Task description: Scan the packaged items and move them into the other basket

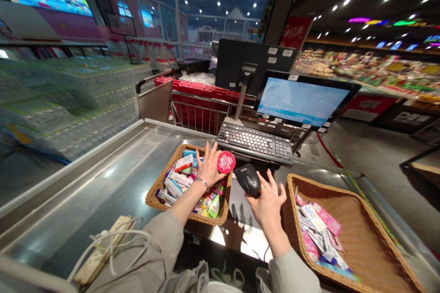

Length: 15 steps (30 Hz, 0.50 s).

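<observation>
My left hand (207,165) is above the right side of a wicker basket (150,196) and grips a round red tub (226,162). The tub's flat face, with a pale printed label that looks like a barcode, is turned up towards me. Just right of it, a black handheld barcode scanner (248,179) is in my right hand (268,199), its head tilted towards the tub. My palm hides the scanner's handle. Small boxes and packets, among them a red and white box (184,163) and a green packet (214,206), fill the left basket.
To the right, a larger wicker basket (364,219) holds pink and white packets (318,219). Behind my hands are a keyboard (256,141) and a lit monitor (302,99). A power strip (103,249) with white cables lies on the metal counter (127,169) at left.
</observation>
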### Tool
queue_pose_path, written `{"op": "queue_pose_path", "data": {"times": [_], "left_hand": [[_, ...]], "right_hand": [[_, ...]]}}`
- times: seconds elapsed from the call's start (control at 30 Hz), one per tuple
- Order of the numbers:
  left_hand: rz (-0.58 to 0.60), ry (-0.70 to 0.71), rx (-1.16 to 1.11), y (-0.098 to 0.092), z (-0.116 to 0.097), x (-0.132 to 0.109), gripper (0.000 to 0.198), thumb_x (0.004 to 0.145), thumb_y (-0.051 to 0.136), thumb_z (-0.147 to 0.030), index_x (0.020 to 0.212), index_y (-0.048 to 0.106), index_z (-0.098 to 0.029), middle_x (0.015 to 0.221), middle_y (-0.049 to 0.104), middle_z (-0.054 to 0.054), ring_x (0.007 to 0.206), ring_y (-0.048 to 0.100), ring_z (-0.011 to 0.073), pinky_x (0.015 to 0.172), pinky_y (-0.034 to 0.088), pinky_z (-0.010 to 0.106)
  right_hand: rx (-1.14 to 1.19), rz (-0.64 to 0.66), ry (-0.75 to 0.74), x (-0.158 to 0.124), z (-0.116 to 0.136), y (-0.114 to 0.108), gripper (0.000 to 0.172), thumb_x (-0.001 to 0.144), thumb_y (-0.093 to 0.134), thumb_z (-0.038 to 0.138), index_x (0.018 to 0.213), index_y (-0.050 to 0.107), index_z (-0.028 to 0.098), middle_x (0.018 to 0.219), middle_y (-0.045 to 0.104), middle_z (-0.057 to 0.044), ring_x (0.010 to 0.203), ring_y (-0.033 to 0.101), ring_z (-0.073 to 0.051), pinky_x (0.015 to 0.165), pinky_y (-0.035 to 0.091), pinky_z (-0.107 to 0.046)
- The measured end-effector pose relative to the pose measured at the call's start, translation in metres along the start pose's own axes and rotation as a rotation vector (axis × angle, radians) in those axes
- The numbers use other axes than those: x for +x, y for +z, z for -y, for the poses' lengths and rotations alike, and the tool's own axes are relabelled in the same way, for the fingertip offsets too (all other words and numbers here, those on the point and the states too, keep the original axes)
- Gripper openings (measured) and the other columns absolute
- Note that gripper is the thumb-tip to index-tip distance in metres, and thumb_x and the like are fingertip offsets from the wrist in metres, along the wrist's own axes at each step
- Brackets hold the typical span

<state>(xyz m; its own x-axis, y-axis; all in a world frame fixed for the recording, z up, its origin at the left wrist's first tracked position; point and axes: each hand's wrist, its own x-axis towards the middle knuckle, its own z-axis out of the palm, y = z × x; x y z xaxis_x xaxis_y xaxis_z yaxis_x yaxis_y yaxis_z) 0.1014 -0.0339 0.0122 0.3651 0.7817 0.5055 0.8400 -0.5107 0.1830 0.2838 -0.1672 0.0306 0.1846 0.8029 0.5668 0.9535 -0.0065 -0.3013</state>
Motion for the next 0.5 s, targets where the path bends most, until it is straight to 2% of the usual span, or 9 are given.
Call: {"op": "queue_pose_path", "data": {"times": [0.5], "left_hand": [[0.008,0.009,-0.004,0.0015,-0.0044,0.0029,0.087,0.065,0.074,-0.05,0.138,0.041,-0.017,0.157,0.022,0.014,0.147,0.004,0.0364,0.113,-0.003,0.067]], "right_hand": [[0.003,0.013,0.0,0.0026,0.0093,-0.003,0.027,0.072,0.057,0.024,0.097,0.066,0.027,0.122,0.065,-0.001,0.134,0.038,-0.027,0.107,0.015,-0.054]]}}
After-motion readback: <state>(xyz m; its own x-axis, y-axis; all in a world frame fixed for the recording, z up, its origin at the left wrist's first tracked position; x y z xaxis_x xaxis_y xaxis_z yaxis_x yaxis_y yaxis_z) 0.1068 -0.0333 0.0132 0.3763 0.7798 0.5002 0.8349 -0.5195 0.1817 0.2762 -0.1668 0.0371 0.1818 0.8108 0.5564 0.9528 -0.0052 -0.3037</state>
